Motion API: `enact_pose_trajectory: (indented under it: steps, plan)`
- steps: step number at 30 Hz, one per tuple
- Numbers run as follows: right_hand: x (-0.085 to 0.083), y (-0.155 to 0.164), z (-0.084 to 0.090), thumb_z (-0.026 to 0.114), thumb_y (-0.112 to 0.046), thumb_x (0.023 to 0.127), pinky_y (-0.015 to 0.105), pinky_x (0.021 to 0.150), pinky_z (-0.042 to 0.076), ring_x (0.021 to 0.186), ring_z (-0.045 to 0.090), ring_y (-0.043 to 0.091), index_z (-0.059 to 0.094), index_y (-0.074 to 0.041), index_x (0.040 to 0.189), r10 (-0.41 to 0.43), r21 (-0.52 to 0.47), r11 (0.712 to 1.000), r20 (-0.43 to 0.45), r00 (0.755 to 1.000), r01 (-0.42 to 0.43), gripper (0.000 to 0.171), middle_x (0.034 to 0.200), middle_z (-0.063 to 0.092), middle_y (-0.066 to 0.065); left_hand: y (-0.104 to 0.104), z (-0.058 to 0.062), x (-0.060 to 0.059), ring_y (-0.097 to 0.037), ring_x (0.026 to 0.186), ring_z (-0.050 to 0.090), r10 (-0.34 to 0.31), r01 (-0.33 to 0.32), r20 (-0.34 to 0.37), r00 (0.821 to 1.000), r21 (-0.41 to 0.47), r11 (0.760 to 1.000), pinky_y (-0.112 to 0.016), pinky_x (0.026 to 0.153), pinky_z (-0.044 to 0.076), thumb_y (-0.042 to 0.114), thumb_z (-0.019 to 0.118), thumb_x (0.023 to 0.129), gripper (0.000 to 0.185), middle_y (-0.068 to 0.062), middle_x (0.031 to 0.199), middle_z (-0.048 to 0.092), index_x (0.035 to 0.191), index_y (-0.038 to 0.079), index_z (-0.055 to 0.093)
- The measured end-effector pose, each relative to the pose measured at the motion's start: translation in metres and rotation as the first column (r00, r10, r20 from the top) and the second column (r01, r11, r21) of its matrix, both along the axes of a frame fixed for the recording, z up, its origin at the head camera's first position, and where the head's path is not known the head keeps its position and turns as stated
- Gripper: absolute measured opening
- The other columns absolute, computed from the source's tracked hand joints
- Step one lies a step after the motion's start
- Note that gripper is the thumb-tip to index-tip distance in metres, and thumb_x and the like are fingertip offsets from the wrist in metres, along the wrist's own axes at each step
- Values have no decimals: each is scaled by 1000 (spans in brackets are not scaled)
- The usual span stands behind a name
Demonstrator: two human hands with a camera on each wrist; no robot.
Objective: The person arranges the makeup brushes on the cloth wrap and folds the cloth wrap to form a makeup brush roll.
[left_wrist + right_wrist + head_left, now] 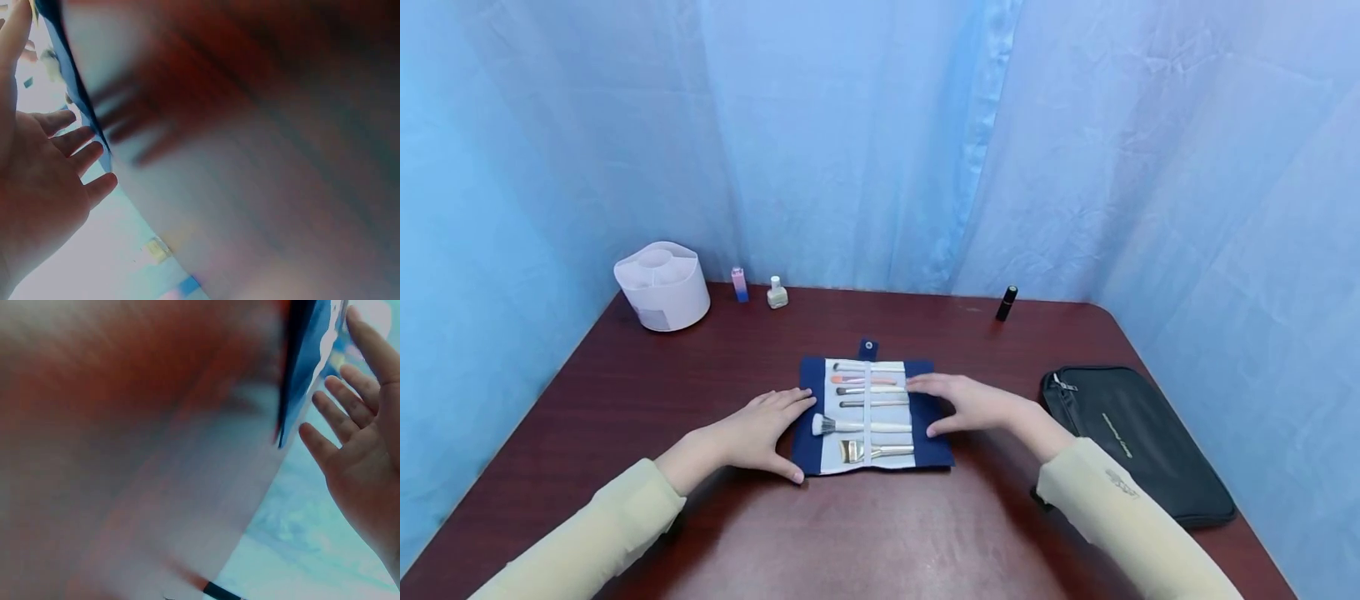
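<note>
An unrolled navy makeup brush case (932,452) lies flat at the middle of the table, its snap tab (868,348) pointing away. Several brushes sit side by side under a pale elastic strap, among them a fluffy white-tipped brush (823,426), a wide flat brush (852,452) and an orange-tipped one (842,380). At the case's left edge is my left hand (762,429), fingers extended and thumb by the near corner. My right hand (976,406) is over the right flap, fingers loosely extended. Neither hand holds anything; whether the fingertips touch the cloth is hard to tell.
A white round organizer (672,293) stands at the back left, near a pink-and-blue tube (740,285) and a small nail polish bottle (777,295). A black tube (1006,305) stands at the back right. Beside my right forearm lies a black zippered pouch (1150,454). Blue curtains (850,150) enclose the table.
</note>
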State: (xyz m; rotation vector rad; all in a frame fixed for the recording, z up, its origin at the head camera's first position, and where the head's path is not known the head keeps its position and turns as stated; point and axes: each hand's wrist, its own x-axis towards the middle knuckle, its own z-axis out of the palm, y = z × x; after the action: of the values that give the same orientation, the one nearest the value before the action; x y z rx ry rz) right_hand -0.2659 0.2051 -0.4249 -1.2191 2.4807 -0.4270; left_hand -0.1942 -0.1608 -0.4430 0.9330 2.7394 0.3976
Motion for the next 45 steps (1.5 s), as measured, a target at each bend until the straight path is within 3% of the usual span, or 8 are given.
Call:
enact_pose_trajectory:
  steps: [3, 9, 16, 22, 26, 32, 37, 45]
  plan:
    - [19, 2, 1, 69, -47, 83, 44, 107, 34, 137, 33, 23, 37, -17, 146, 12, 21, 1000, 24, 1000, -13, 77, 150, 35, 4, 2, 1, 7, -31, 140, 26, -45, 45, -12, 999, 19, 999, -55, 110, 22, 69, 69, 67, 110, -15, 152, 30, 147, 4, 31]
    - [44, 2, -2, 71, -55, 77, 43, 107, 34, 139, 30, 22, 35, -17, 147, 3, 88, 996, -9, 1000, -2, 87, 152, 30, 1, 4, 6, 11, -28, 139, 30, -43, 43, -22, 999, 13, 999, -50, 110, 27, 56, 74, 73, 96, -11, 150, 34, 145, 7, 33]
    - [52, 3, -5, 65, -36, 87, 43, 104, 39, 134, 38, 23, 42, -16, 143, 32, 85, 996, -109, 994, -23, 64, 147, 40, 3, 4, 9, 10, -21, 128, 44, -44, 44, -2, 999, 60, 997, -43, 105, 36, 34, 69, 82, 56, -7, 138, 48, 128, 11, 48]
    - [45, 7, -4, 59, -30, 93, 40, 102, 41, 128, 47, 17, 54, -13, 134, 40, -28, 999, -50, 998, -42, 44, 137, 53, 3, 1, 10, 5, -14, 101, 55, -85, 82, 11, 996, 162, 983, -30, 86, 48, 21, 63, 90, 16, 1, 115, 56, 102, 17, 53]
    - [36, 10, -6, 54, -28, 96, 36, 97, 46, 120, 53, 12, 60, -14, 122, 32, -116, 993, -20, 999, -34, 31, 128, 60, -1, -2, 10, 0, -12, 92, 55, -89, 83, 21, 996, 209, 974, -28, 80, 48, 19, 59, 94, 10, 4, 111, 58, 102, 18, 55]
    - [18, 11, -6, 51, -30, 98, 28, 79, 51, 88, 61, 3, 62, -20, 111, -45, -210, 977, 6, 999, 45, 19, 106, 66, -7, -5, 13, -12, -10, 98, 58, -22, -1, 75, 997, 291, 957, -34, 87, 50, 19, 54, 97, 13, -1, 114, 64, 109, 16, 55]
    - [3, 8, -5, 51, -30, 98, 25, 65, 44, 62, 48, 4, 59, -16, 107, -141, -246, 959, 22, 990, 142, 18, 75, 54, -9, -6, 15, -23, -16, 95, 60, 73, -98, 88, 993, 331, 938, -39, 84, 51, 17, 55, 96, 11, -7, 108, 65, 105, 12, 53]
    - [-18, -2, -8, 53, -24, 97, 32, 77, 47, 80, 55, 11, 60, -10, 110, -251, -208, 946, 8, 968, 247, 20, 97, 63, 1, 0, 15, -40, -13, 72, 51, 195, -199, 46, 980, 318, 927, -31, 67, 45, 12, 59, 90, 15, -3, 81, 57, 102, 2, 58]
